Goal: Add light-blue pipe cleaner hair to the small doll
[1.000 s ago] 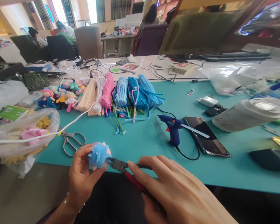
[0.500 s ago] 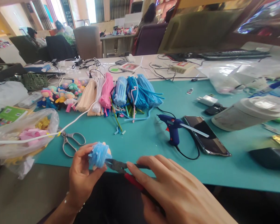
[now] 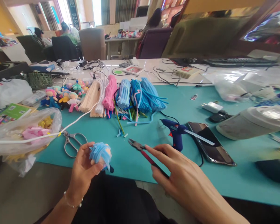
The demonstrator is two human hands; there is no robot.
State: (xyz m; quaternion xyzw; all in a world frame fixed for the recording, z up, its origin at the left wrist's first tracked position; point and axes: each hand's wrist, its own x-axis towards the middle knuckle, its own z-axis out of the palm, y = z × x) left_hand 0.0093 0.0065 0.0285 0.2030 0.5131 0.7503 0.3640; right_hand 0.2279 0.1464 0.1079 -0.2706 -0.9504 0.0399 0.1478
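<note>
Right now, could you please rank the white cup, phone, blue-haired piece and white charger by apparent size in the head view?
1. White cup
2. Phone
3. Blue-haired piece in the left hand
4. White charger

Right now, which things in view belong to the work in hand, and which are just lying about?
Work in hand:
- blue-and-peach pipe-cleaner piece, in the left hand
- red-handled cutting pliers, in the right hand
- probably also: pipe-cleaner bundles, glue gun

Apparently lying about:
- smartphone
- lidded cup
- white charger plug
- keyboard
</note>
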